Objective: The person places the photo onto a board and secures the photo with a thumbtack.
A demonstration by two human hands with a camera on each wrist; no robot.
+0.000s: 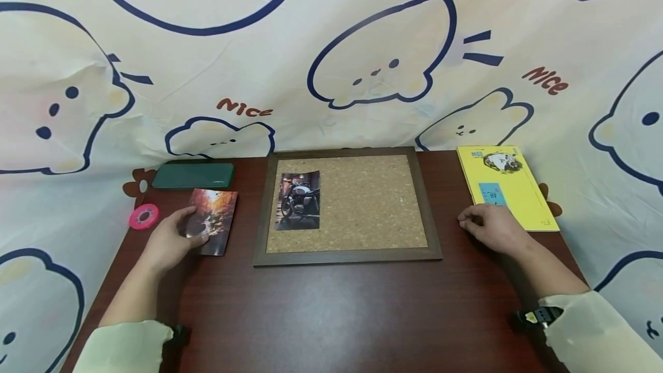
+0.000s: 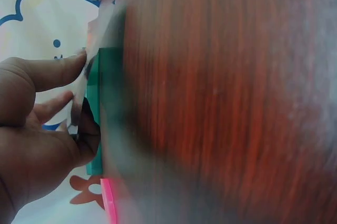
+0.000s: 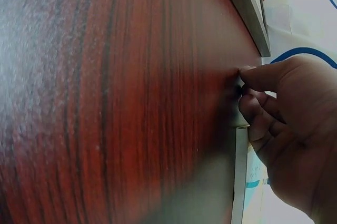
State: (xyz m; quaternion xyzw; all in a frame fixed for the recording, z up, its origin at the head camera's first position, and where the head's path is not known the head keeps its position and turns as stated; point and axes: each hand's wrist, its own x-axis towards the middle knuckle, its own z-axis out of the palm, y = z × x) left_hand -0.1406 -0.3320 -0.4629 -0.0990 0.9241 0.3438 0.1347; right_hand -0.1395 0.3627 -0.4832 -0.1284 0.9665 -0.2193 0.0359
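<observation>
My left hand (image 1: pixel 173 240) holds a photo print (image 1: pixel 214 217) with an orange and dark picture, its thumb on the near side and its fingers at the left edge. In the left wrist view the print (image 2: pixel 79 92) appears nearly edge-on between thumb and fingers. My right hand (image 1: pixel 494 229) rests beside the lower left corner of a yellow book (image 1: pixel 523 200), fingers loosely bent, with nothing visible in them. Between the hands lies a framed cork board (image 1: pixel 373 206). On its left part is a photo of a motorcycle (image 1: pixel 299 200).
Behind the left hand a green case (image 1: pixel 193 176) lies at the table's back edge. A pink tape roll (image 1: pixel 144 216) sits left of that hand. The dark wooden table (image 1: pixel 331 309) ends at a patterned cloth (image 1: pixel 290 73) around its back and sides.
</observation>
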